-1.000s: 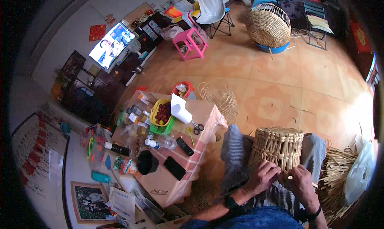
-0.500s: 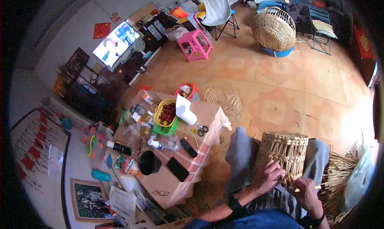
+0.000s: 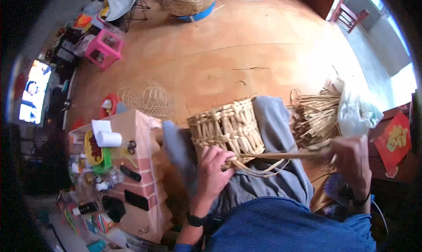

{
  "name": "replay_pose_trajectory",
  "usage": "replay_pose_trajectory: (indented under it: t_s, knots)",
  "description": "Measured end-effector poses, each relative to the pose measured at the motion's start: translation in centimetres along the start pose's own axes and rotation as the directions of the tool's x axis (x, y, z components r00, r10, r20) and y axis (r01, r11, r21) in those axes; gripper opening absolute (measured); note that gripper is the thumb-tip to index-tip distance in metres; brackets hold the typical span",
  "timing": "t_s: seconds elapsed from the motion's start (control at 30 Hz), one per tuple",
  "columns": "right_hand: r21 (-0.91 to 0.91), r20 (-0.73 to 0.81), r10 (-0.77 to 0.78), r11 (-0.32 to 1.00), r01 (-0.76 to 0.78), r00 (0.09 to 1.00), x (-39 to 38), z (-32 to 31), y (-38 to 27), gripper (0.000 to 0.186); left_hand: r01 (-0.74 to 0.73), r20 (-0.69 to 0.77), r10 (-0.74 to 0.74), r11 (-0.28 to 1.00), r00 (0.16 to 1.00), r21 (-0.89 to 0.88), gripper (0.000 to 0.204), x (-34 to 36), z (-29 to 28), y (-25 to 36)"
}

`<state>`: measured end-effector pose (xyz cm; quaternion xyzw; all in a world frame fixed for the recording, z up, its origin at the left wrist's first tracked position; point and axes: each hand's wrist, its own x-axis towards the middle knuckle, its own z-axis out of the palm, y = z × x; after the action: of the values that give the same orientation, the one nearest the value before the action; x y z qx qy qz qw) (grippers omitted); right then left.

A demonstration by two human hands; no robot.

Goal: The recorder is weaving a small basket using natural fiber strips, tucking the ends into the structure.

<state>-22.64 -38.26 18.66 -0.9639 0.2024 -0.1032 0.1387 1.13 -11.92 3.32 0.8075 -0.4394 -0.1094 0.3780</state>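
A woven straw basket (image 3: 225, 122) with an open lattice side rests on my lap between grey-clad knees (image 3: 274, 124). My left hand (image 3: 215, 168) grips the basket's near rim at its left, fingers curled over the strands. A long straw strip (image 3: 281, 155) stretches taut from that rim to my right hand (image 3: 351, 159), which is closed on it out to the right and blurred by motion. Loose strands (image 3: 263, 172) hang in a curve below the basket.
A cluttered table (image 3: 145, 146) with scissors (image 3: 131, 147) is at left. Straw bundles (image 3: 316, 118) and a plastic bag (image 3: 351, 115) lie at right. Ahead are a large basket (image 3: 184, 1), pink stool (image 3: 103, 49) and folding chair (image 3: 116, 3); a doorway (image 3: 373, 54) is upper right.
My view has swung right. My right hand has moved away from the basket to the right, pulling the strip out straight. My left hand remains at the rim.
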Motion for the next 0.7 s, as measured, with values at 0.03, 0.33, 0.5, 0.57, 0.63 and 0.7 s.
replay_pose_trajectory:
  t_s: [0.03,0.33,0.5,0.57,0.63,0.7]
  knots:
    - [-0.086,-0.078,0.026,0.996,-0.033,0.997,-0.4,2.3,3.2,0.013,0.018,0.002,-0.018,0.997,1.0,0.08,0.037,-0.3,-0.9,0.1]
    - [0.047,-0.12,-0.16,0.985,0.166,0.98,2.4,12.5,0.3,0.011,-0.235,0.071,0.224,0.925,0.972,0.297,0.072,0.9,-3.7,2.9]
    - [0.397,0.117,-0.364,0.87,0.292,0.924,4.1,18.9,-2.5,0.016,-0.292,0.268,0.203,0.891,0.942,0.349,0.063,2.3,-1.5,2.3]
    - [0.463,0.132,-0.391,0.837,0.292,0.911,4.0,19.7,-1.9,0.017,-0.256,0.239,0.168,0.875,0.956,0.41,0.061,2.3,-1.1,2.3]
    - [0.456,0.095,-0.47,0.804,0.381,0.878,4.7,19.5,-1.1,0.017,-0.237,0.214,0.162,0.89,0.963,0.39,0.057,2.1,-0.5,1.5]
    - [0.478,0.092,-0.493,0.784,0.396,0.865,4.8,18.8,-1.1,0.015,-0.216,0.193,0.156,0.914,0.969,0.344,0.052,2.0,-0.1,1.0]
